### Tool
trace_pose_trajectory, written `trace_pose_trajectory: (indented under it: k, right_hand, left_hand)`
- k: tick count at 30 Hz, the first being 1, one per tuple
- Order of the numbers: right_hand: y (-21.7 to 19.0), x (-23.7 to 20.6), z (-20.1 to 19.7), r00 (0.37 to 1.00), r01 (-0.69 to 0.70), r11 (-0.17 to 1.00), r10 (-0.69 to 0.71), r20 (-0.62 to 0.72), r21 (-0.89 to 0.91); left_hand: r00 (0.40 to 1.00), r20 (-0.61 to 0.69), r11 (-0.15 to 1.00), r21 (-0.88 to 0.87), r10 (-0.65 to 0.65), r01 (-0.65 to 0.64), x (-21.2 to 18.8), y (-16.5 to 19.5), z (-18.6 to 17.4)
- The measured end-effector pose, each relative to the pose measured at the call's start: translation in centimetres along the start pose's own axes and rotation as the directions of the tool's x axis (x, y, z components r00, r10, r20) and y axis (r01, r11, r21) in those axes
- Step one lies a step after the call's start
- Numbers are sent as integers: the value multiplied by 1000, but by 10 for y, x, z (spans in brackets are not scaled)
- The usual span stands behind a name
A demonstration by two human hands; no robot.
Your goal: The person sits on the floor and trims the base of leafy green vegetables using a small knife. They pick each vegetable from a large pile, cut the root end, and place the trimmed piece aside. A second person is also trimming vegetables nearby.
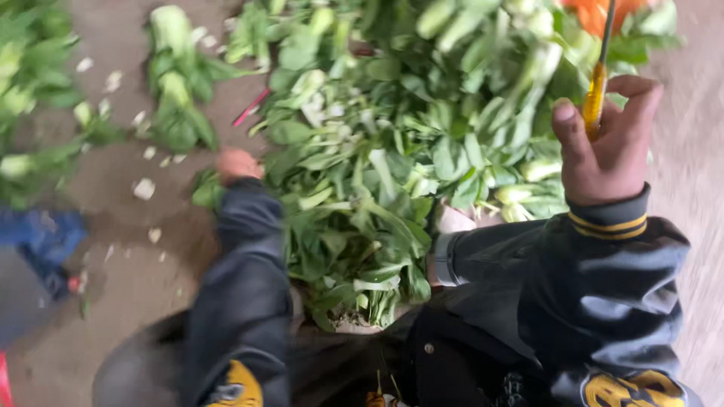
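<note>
Green leafy stalks [392, 173] are being sorted, I judge: my right hand [603, 147] pinches a yellow-handled tool [596, 94] at two o'clock, left hand [237, 164], grip unclear, must next seize a stalk.

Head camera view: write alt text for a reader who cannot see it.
A right hand grips a yellow-handled tool above a big pile of leafy greens. The left hand reaches down at the pile's edge. Both arms wear dark sleeves; the picture is motion-blurred.
</note>
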State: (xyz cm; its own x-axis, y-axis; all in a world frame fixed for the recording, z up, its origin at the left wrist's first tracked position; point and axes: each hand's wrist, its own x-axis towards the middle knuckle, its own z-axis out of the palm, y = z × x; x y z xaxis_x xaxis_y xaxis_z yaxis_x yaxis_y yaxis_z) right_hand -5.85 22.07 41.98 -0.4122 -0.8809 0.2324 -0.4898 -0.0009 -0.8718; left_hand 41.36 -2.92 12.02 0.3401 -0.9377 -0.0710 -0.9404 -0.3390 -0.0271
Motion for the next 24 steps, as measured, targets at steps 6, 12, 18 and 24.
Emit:
trace_pose_trajectory:
  k: [6,12,18,24]
  right_hand:
    - [21,-35,-30,997,-40,992,33,-65,-120]
    - [25,-48,-49,937,-159,928,249,-243,337]
    - [6,-40,-57,838,-186,885,370,-401,427]
    - [1,-29,-54,853,-134,859,353,-384,494]
  left_hand:
    - [825,-413,-120,-909,385,-399,-128,177,104]
    - [811,-294,410,-745,506,-526,-181,312,82]
    - [858,-179,462,-780,482,-422,-242,390,55]
    - [831,-404,496,-669,382,-553,-301,462,7]
